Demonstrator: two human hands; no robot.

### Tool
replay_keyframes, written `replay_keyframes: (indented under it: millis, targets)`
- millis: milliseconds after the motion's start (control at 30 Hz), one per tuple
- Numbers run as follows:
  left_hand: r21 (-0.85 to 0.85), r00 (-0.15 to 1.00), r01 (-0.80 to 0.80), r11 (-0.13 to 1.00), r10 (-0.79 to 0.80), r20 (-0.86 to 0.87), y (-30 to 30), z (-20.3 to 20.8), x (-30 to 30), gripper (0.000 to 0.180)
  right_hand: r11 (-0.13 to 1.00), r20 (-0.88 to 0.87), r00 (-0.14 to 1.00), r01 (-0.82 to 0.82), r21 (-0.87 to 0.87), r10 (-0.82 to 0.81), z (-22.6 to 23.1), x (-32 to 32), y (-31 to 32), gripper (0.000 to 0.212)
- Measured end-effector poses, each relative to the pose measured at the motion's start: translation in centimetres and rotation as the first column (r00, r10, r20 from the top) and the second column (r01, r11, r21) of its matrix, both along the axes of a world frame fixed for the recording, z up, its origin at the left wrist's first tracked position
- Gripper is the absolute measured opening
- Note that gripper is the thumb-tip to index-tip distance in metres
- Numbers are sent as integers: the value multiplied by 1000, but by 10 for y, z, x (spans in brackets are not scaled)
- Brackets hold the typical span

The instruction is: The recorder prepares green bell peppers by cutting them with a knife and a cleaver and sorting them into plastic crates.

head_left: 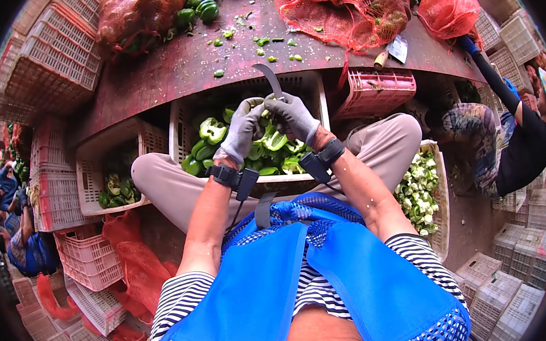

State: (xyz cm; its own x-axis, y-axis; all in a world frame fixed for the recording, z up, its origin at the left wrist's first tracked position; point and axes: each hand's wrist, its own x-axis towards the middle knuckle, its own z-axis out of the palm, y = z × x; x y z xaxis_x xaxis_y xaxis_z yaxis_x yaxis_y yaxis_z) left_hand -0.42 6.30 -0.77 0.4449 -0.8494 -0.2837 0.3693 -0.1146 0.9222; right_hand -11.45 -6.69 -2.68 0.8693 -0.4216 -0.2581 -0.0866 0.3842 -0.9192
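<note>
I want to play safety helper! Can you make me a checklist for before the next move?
1. Gloves on: ok, left hand and right hand both wear grey ones.
2. Curved blade pointing away from the body: ok, it sticks out toward the table.
3. Crate below the hands: ok, with cut green peppers inside.
4. Hands clear of the sharp edge: cannot tell, too small to see.
5. Table clean: not ok, green scraps are scattered there.
</note>
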Motion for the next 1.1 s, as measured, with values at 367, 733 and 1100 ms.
replay_keyframes:
  millis: [367, 733, 1100]
  targets:
    - [89, 922, -96, 991, 54, 385, 1, -39, 24, 18, 966, 100, 979, 151, 212, -175, 60, -44, -44, 20]
    - [712, -51, 44, 701, -710, 703, -47, -65, 12, 32, 534, -427, 363, 282, -797, -828, 118, -348, -107, 32]
    - [500, 152, 393, 771, -591, 792, -173, 9, 22, 39, 750, 151, 783, 622, -224, -604, 152, -220, -141, 26]
